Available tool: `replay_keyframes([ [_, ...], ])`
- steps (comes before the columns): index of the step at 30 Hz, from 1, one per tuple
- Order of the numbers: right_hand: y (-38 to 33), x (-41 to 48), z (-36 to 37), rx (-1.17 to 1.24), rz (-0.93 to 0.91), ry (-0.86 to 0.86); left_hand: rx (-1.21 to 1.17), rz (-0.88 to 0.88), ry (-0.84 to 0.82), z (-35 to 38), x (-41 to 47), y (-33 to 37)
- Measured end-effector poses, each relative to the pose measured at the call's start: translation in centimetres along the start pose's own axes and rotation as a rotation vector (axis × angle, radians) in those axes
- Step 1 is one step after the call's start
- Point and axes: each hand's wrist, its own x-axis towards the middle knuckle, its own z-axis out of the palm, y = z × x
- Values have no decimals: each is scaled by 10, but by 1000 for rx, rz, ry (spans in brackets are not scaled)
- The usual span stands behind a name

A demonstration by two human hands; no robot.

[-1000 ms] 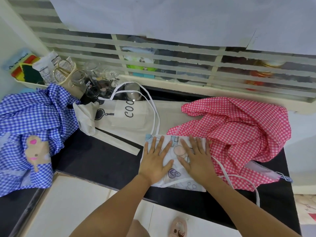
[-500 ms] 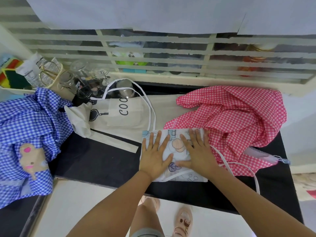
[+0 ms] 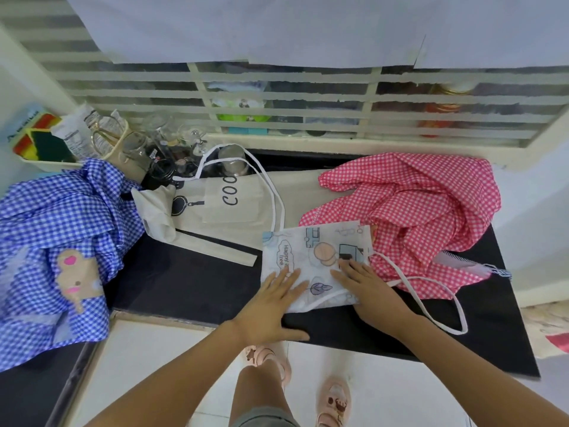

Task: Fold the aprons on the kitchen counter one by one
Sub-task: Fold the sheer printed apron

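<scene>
Straight, spread fingers (image 3: 284, 280) of L hand (image 3: 271, 306) lie flat on the lower-left part of a folded printed apron (image 3: 311, 254), gripping nothing. R hand (image 3: 368, 288) rests flat on its lower-right part, fingers extended, nothing held. The apron sits at the black counter's (image 3: 191, 278) front edge, approx. mid-length, its white strap (image 3: 458, 332) looping toward the front-right corner. Behind it a beige apron (image 3: 228, 208) lettered "COO" lies flat. A crumpled pink gingham apron (image 3: 415, 217) fills the right end, touching the folded one. A blue gingham apron (image 3: 61, 229) heaps over the left end, w/ glass jars (image 3: 154, 146) at the back-left corner.
</scene>
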Motion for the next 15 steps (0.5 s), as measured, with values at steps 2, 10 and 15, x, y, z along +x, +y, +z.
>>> replay_keyframes([
  [2,-5,-1,-14,78,1,-66,-91,-18,30,-5,-12,-3],
  [10,-1,-25,-60,561,255,-117,-632,-409,-176,-76,-9,-2],
  [15,18,-40,-40,720,437,-33,-996,-496,-183,-74,-4,-22],
])
